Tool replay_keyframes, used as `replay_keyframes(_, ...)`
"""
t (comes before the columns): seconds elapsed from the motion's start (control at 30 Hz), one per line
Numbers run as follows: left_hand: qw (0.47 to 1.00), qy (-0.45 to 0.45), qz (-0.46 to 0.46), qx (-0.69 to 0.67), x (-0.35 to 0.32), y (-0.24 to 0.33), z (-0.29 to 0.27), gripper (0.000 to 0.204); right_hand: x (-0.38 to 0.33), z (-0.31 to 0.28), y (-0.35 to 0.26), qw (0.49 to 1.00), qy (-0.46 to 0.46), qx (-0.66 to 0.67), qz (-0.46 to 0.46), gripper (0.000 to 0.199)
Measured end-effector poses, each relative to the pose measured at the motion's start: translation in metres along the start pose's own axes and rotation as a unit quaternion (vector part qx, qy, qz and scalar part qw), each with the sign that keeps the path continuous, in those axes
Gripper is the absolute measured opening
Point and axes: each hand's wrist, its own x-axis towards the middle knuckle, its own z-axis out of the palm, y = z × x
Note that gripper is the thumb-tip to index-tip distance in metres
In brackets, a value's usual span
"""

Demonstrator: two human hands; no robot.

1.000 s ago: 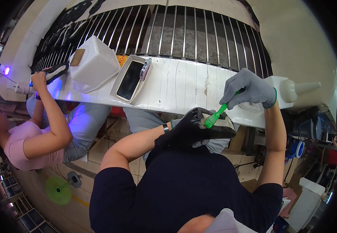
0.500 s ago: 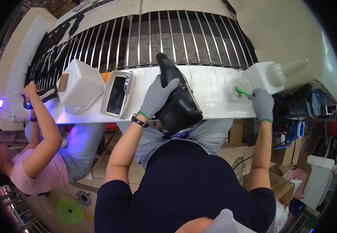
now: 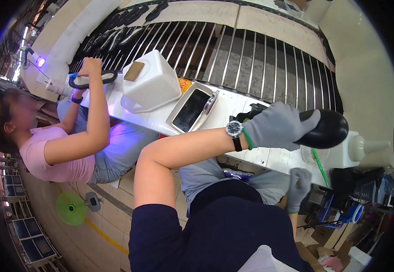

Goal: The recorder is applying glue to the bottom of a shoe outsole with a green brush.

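Observation:
My left hand (image 3: pixel 274 127), in a grey glove with a green cuff, grips a black boot (image 3: pixel 327 130) above the right part of the white bench. Its rounded toe points right, and my glove hides much of the rest. Lower down, beyond the bench's front edge, my gloved right hand (image 3: pixel 300 185) has its fingers curled, with nothing visible in them. A green-handled brush (image 3: pixel 319 167) leans out of a clear cup (image 3: pixel 309 155) just above that hand. The boot partly covers a white squeeze bottle (image 3: pixel 342 156) with a long nozzle.
A roller conveyor (image 3: pixel 265 63) runs behind the white bench (image 3: pixel 251 156). Left of me stand a cream tray (image 3: pixel 172 119) of dark liquid and a white container (image 3: pixel 149 86). A co-worker in pink (image 3: pixel 56 140) holds a shoe sole (image 3: pixel 88 80). Boxes lie at lower right.
The boot has swung rightward and turned in my left hand, its toe now pointing right. My right hand has let go of the brush and dropped below the bench edge. The view has turned.

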Motion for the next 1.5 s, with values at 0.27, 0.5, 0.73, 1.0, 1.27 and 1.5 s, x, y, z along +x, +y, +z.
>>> replay_keyframes(0.27,0.984,-0.022,-0.142,-0.104,0.002,-0.003,0.005,0.091,-0.015,0.073,-0.039,0.801,-0.186,0.471,0.318,0.046)
replay_keyframes(0.5,0.811,-0.041,-0.476,-0.339,-0.032,0.004,0.015,0.082,0.008,0.08,-0.033,0.831,-0.188,0.491,0.184,0.052)
replay_keyframes(0.73,0.755,0.174,-0.41,-0.482,-0.115,-0.023,0.011,0.047,0.121,0.079,-0.068,0.493,-0.203,0.792,0.297,0.056)
replay_keyframes(1.0,0.807,0.095,-0.429,-0.396,-0.219,0.001,0.072,0.037,0.259,0.182,-0.133,0.534,-0.296,0.722,0.325,0.045)
replay_keyframes(1.27,0.861,0.129,-0.346,-0.349,-0.233,0.003,0.103,0.023,0.342,0.36,-0.202,0.512,-0.347,0.734,0.282,0.031)
replay_keyframes(1.5,0.847,0.108,-0.358,-0.377,-0.234,-0.007,0.102,0.022,0.374,0.547,-0.276,0.784,-0.268,0.493,0.265,0.016)
